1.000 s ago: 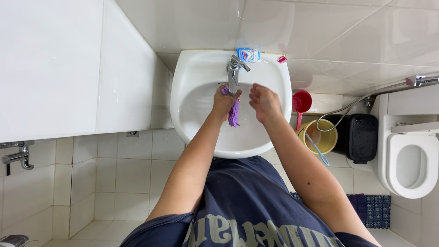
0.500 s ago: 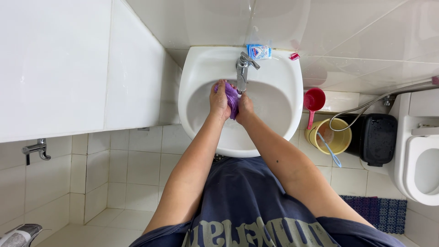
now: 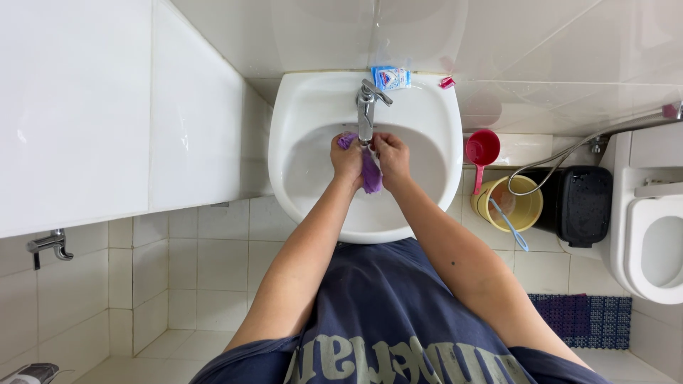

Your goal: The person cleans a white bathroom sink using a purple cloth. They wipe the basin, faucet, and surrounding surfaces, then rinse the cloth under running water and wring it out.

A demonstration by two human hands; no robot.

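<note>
The scene is bright and evenly lit, with soft daylight-like light. Glossy wall tiles [image 3: 569,64] carry pale glare patches above the sink [image 3: 306,114]. Shadows are faint, darkest under the sink's front rim. Focus is sharp throughout; straight tile lines bow slightly toward the frame's edges from the wide lens.

glossy white tiled walls [image 3: 555,50] and floor [image 3: 178,348], a toilet [image 3: 651,245] beside what looks like a blue mat [image 3: 580,320].

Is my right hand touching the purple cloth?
Touching. The head view shows the right hand gripping the purple cloth under the tap.
</note>
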